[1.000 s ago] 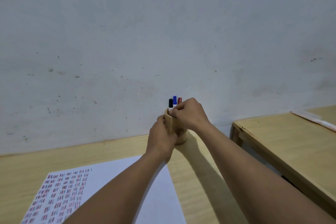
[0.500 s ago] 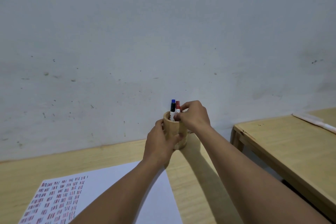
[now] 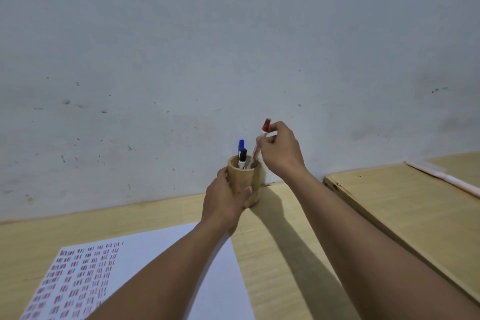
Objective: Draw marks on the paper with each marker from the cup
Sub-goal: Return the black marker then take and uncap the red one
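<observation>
A round wooden cup stands on the table by the wall. My left hand is wrapped around its near side. My right hand pinches a red-capped marker, which is raised and tilted, its lower end still inside the cup's mouth. A blue-capped marker and a black-capped marker stand in the cup. The white paper lies in front, its left part covered in rows of short red and dark marks; my left forearm crosses over it.
The wooden table meets a grey wall just behind the cup. A second wooden table stands to the right across a narrow gap, with a pale stick-like object lying on it.
My right hand has risen, drawing the red marker up out of the cup. The left hand has stayed on the cup, and the black marker now shows beside the blue one.
</observation>
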